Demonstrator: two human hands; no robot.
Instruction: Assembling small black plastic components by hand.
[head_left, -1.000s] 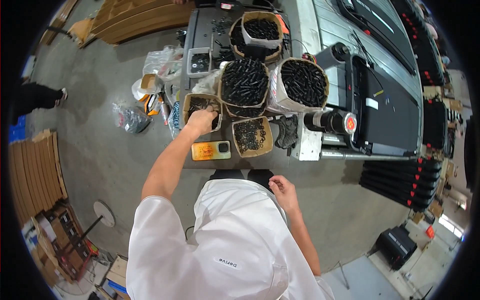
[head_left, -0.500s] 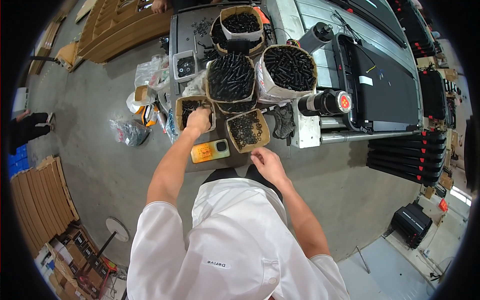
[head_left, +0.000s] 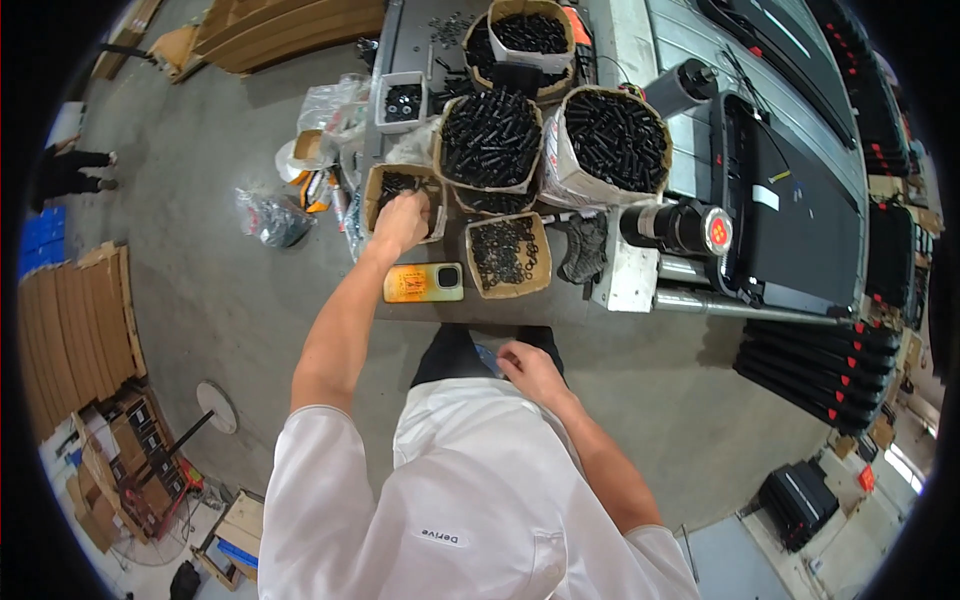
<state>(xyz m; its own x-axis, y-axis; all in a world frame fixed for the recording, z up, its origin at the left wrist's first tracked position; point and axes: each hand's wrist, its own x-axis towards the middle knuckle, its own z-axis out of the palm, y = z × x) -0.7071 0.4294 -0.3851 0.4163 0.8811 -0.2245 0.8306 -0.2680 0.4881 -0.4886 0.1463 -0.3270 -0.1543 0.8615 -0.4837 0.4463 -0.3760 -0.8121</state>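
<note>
Cardboard box of small dark parts (head_left: 373, 200), head view: sits at the left side of the table (head_left: 400, 311), left hand (head_left: 402, 224) reaching in, fingertips down among the parts, can't tell if they grip one. Right hand (head_left: 533, 370) hangs near the waist, short of the table edge, fingers curled, contents not visible. Orange-yellow phone (head_left: 420, 283) lies just below that box, ring tray (head_left: 541, 272) to its right, bolt-filled bin (head_left: 489, 138) behind.

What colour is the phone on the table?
The phone is mostly orange and yellow, as the head view shows.
</note>
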